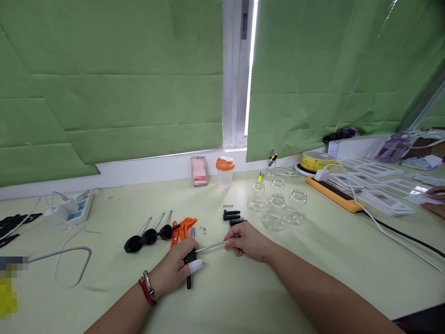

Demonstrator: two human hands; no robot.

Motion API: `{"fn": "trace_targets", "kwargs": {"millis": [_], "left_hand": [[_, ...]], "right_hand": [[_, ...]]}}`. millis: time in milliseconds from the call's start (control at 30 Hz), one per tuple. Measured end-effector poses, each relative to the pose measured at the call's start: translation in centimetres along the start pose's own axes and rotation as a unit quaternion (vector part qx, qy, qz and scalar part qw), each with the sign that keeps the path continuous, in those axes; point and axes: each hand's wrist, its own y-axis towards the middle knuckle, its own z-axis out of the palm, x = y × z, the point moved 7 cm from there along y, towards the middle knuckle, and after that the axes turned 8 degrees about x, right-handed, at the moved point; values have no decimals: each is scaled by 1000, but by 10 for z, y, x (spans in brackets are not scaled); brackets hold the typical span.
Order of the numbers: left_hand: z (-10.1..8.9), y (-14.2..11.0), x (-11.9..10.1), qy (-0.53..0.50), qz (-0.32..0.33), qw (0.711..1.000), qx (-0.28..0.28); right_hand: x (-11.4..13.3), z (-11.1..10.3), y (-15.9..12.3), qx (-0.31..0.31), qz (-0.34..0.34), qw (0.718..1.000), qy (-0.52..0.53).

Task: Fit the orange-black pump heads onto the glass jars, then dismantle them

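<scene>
My left hand is closed around a black part with a thin metal rod sticking out to the right. A white wrap covers one of its fingers, and a black bar shows beneath the hand. At the rod's far end, my right hand pinches the tip; anything small between those fingertips is hidden. Just beyond lie black slotted pieces and a spring. Orange plastic handles lie beside my left hand. Farther left are black rounded parts with metal rods. Tiny metal bits lie between the hands.
Several clear glass jars stand to the right, one holding tools. An orange-lidded cup is by the wall. Power strips and cables flank the table. Another person's hand rests at the far right near white trays.
</scene>
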Motion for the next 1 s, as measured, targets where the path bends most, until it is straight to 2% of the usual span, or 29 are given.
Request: {"fn": "trace_targets", "kwargs": {"millis": [267, 667, 833, 1000], "left_hand": [[1, 0, 1, 0, -2, 1000, 0], [0, 0, -3, 16, -4, 1000, 7], [0, -1, -3, 16, -3, 1000, 2], [0, -1, -2, 9, -13, 1000, 2]], "right_hand": [[13, 5, -6, 20, -7, 998, -62], [3, 9, -2, 59, -6, 996, -64], [9, 9, -5, 52, -16, 991, -120], [9, 7, -5, 32, -11, 995, -93]]}}
